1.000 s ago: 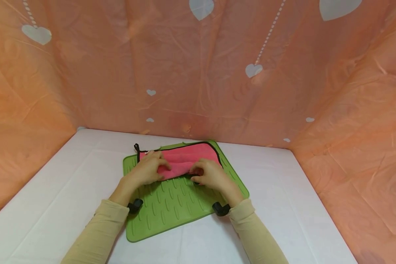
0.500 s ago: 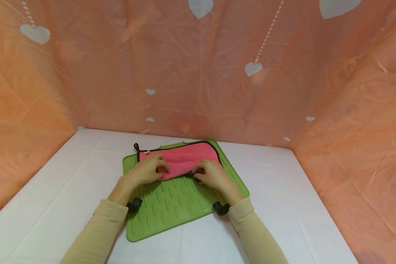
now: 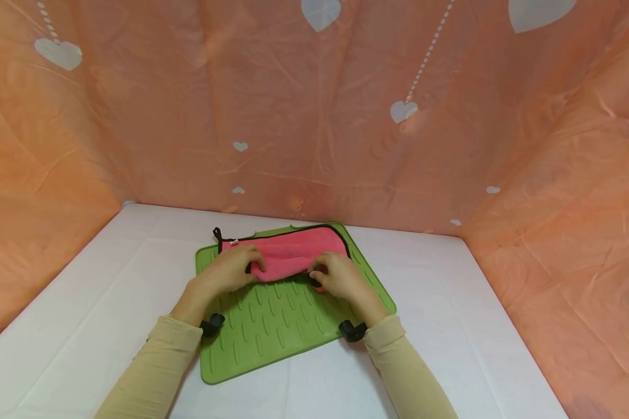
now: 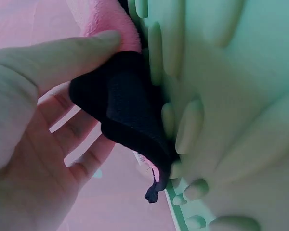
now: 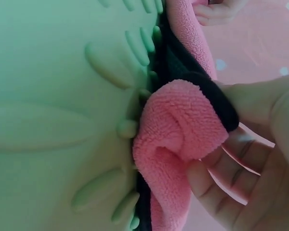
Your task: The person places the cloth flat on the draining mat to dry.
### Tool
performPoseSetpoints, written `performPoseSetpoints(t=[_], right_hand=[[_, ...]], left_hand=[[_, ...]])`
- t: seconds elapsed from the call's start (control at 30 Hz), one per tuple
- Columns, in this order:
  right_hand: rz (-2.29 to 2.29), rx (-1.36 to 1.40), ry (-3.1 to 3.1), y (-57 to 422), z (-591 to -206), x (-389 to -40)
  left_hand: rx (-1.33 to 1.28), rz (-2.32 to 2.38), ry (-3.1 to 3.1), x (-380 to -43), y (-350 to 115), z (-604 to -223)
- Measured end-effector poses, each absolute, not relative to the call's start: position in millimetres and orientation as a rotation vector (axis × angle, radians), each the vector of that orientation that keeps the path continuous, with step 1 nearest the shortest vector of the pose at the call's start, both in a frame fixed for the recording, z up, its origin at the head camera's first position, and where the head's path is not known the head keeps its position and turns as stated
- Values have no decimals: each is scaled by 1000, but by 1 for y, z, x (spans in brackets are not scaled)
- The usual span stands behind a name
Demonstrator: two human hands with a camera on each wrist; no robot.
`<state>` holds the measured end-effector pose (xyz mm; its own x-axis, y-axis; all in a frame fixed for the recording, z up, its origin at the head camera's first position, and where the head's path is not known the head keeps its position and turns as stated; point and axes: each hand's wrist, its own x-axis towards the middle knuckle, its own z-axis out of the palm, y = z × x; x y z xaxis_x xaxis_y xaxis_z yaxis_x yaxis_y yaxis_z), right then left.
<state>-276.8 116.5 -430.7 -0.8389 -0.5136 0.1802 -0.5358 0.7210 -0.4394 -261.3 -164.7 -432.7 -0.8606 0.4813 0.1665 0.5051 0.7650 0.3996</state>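
A pink plush cloth (image 3: 288, 247) with black trim lies folded across the far half of a green ridged mat (image 3: 272, 326). At its near left side my left hand (image 3: 232, 269) pinches the fold; in the left wrist view the thumb (image 4: 103, 43) presses on pink pile, and a dark flap (image 4: 130, 91) hangs below it. Toward the near right, my right hand (image 3: 340, 276) grips a black-trimmed edge. The right wrist view shows that edge curled over a bunched pink part (image 5: 168, 125), between thumb and fingers. Between the hands, the cloth's near edge arches slightly over the mat.
The mat lies at an angle on a white-covered table (image 3: 440, 326). An orange curtain (image 3: 293, 116) with pale hearts stands behind and at both sides. A small black loop (image 3: 217, 233) sticks out at the cloth's far left corner, near a white tag (image 3: 234, 242).
The cloth's near edge has drawn back a little from me. Both hands have shifted slightly apart, and a bit of pink now shows under the right hand.
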Motion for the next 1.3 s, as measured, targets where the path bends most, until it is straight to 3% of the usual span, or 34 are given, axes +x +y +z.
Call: performPoseSetpoints(t=[0.5,0.87,1.3], right_hand=[[1192,1011,-2782,137,-416,-282],[1186,1311,-2994,128,-429,-280],[1283,994,-2847,139,-423,-284]], left_hand=[[-650,-823,-2743,-264,-175,-420],[-733,-790,-2827,-266,-170,-430],[-675,-805,-2810,-265,-165,-431]])
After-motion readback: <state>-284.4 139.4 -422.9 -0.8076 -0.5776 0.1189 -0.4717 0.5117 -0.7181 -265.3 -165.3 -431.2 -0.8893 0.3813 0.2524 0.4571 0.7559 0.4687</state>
